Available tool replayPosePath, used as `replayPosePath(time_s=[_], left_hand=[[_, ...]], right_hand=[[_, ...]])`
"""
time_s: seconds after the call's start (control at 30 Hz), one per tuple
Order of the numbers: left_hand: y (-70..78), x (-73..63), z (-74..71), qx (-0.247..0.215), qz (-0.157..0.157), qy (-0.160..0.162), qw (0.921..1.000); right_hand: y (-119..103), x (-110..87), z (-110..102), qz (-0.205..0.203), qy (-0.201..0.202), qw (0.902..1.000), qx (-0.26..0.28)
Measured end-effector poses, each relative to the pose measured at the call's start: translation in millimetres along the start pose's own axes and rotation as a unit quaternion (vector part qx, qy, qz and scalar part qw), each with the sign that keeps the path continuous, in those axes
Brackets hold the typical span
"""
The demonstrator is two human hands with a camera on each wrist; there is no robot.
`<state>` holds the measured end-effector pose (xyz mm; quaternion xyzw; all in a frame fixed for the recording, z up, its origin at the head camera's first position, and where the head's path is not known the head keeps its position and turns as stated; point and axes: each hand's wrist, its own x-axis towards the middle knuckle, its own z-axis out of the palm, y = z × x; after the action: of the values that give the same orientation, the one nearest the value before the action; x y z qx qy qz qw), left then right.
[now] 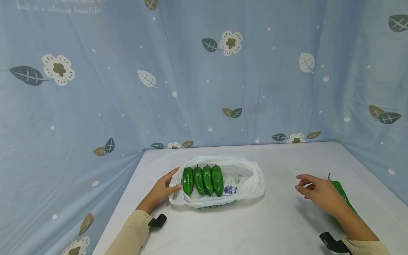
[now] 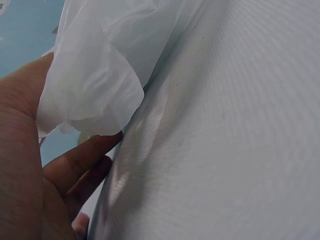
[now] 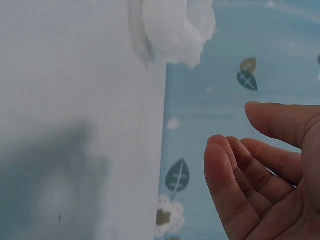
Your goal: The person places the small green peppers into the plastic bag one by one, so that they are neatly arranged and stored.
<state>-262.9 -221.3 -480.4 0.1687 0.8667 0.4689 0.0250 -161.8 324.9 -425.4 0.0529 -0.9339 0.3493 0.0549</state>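
Four green peppers [image 1: 208,180] lie side by side in the left half of a white plastic bag [image 1: 259,182], stems toward the far side. Head view: bag sits open on a white-covered table [image 1: 280,226]; blue print and a barcode [image 1: 237,180] show on its inner face, right of the peppers. Left hand [image 1: 162,190] is at the bag's left rim, thumb over the edge near the leftmost pepper, fingers extended and apart. Right hand [image 1: 318,193] is well apart from the bag, fingers loosely bent, nothing held. A fifth green pepper [image 1: 339,188] lies on the table beyond the right hand; hand and forearm block part of it, stem and one flank visible. Black wrist mounts [image 1: 157,220] and beige sleeves [image 1: 130,230] on both arms. Blue curtain [image 1: 271,88] with flowers and leaves encloses the table at back and sides.

Left wrist view: bag's crumpled wall hangs between thumb and fingers, covering the thumb's end; fingers relaxed. The peppers are hidden.

Right wrist view: thumb and fingertips stand apart, gap bare. Bag's edge at top; blurred shadow [image 3: 45,170] on the table; curtain behind the hand.
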Motion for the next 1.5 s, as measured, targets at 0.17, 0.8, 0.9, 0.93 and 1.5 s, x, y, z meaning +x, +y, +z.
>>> replayPosePath(time_s=[0.17, 0.8, 0.9, 0.93, 1.5], left_hand=[[0.3, -0.4, 0.2, 0.004, 0.001, 0.009, 1.0], [-6.9, 3.3, 2.6, 0.003, 0.003, -0.003, 1.0], [10.8, -2.3, -1.3, 0.006, 0.004, -0.012, 0.9999], [15.7, -3.7, -2.4, 0.007, 0.004, -0.013, 0.9999], [-21.2, 11.3, -0.1, 0.008, -0.005, 0.01, 0.9999]], right_hand=[[10, -7.1, -11, 0.024, -0.009, 0.9996, -0.016], [53, -32.3, -43, 0.087, -0.021, 0.9894, -0.114], [60, -32.9, -47, 0.098, -0.026, 0.9864, -0.13], [61, -33.4, -48, 0.102, -0.028, 0.9852, -0.135], [81, -31.0, -49, 0.17, -0.083, 0.9675, -0.168]])
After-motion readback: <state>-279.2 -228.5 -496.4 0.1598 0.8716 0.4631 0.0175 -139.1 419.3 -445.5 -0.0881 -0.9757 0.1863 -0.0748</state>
